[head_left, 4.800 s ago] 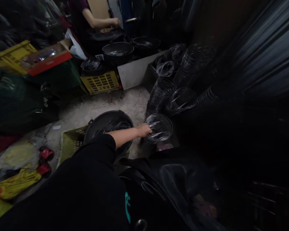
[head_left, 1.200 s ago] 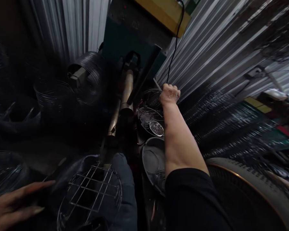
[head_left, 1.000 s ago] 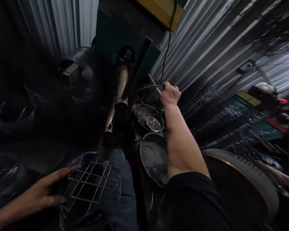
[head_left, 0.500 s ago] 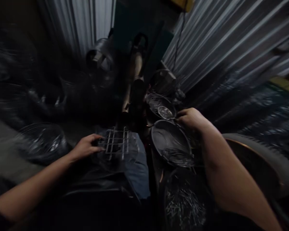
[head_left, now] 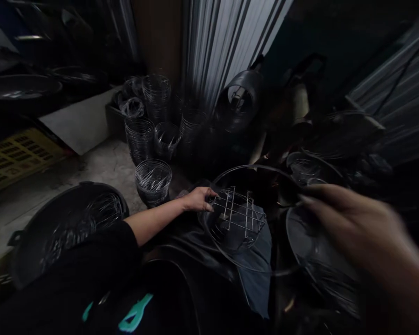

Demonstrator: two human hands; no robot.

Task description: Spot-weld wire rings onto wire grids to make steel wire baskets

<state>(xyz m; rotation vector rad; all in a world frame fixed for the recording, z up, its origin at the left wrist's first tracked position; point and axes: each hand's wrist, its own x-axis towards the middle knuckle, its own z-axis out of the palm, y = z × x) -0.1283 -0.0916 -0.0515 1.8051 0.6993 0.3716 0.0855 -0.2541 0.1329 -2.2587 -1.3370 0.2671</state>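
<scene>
My left hand [head_left: 199, 200] pinches the edge of a round wire grid [head_left: 247, 211] with crossed bars, held over my lap. Around the grid lies a large, thin wire hoop [head_left: 253, 166]. My right hand [head_left: 349, 214], blurred by motion, has its thumb and fingers closed at the hoop's right side. Blue-grey cloth [head_left: 260, 284] on my leg shows below the grid. To the right, a dark pan [head_left: 303, 228] with thin wires in it is partly behind my right hand, and a smaller pan [head_left: 309, 168] of wire rings sits beyond it.
Stacks of wire rings [head_left: 139, 139] and a wire basket [head_left: 153, 179] stand on the floor ahead to the left. A big black tub [head_left: 70, 200] holding wire pieces is at my left, near a yellow crate [head_left: 24, 156]. A wire coil [head_left: 240, 93] stands ahead.
The view has turned left. My right hand has come away from the pans and now holds a large wire hoop around the grid. My left hand keeps its hold on the grid.
</scene>
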